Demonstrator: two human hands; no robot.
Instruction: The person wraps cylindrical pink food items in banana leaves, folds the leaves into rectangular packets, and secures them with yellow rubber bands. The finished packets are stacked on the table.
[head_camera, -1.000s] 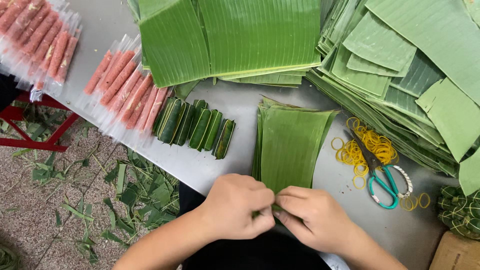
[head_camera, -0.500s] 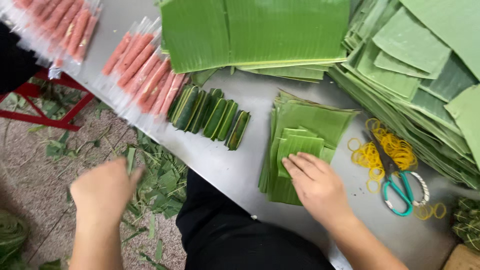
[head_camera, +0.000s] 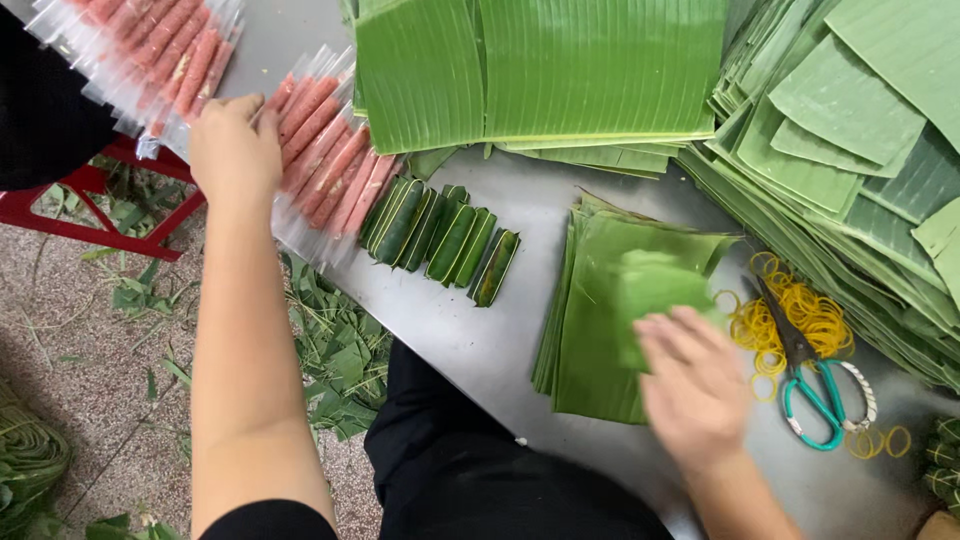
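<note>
The left hand (head_camera: 235, 150) was stretched far out to the pink sausage sticks in clear wrap (head_camera: 325, 150) at the edge of the grey surface (head_camera: 470, 340). Its fingers were curled down on the near end of the pack, but I could not tell if its grip had closed on one stick yet. The right hand (head_camera: 695, 385) was blurry. It lay flat and open on the small pile of cut leaves (head_camera: 610, 300) and held nothing tight; it only pressed the top leaf down.

Some things could have gone wrong. The sausage pack hung partly over the edge of the surface, so a hard pull could have dragged the whole pack down to the floor (head_camera: 60, 320), where leaf scraps lay. The wrap looked slippery, so a stick could have slid out of a loose grip. The row of rolled green bundles (head_camera: 440, 240) sat just beside the pack, and the arm could have bumped them. The top leaf could have slid if the right hand lifted.
</note>
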